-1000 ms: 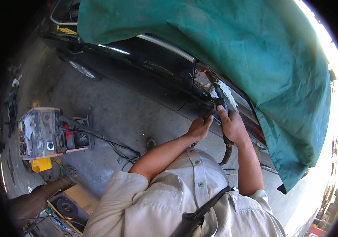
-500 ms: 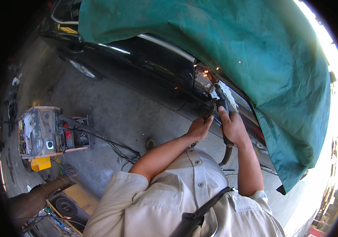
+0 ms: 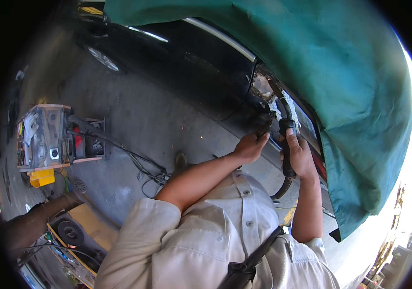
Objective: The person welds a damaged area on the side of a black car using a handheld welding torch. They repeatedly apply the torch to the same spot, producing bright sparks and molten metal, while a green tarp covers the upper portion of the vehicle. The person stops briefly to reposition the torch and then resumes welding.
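My right hand is wrapped around the black handle of a welding torch, thumb along its top. The torch's bent neck reaches up to a patch of bare, scorched metal in the side of a black car. My left hand is closed beside the torch, with its fingertips at a dark piece by the car's lower edge; what they hold is too dark to make out. Crumpled whitish material lies next to the torch neck on the car.
A green tarp drapes over the car on the right. A tool cart with a yellow bin stands at left, its cables running over the floor. A wooden box with a black disc sits lower left.
Bright sparks at the bare metal patch have gone; only a few specks show lower down. The whole view has shifted, with hands and torch appearing farther right. Both hands keep their grips.
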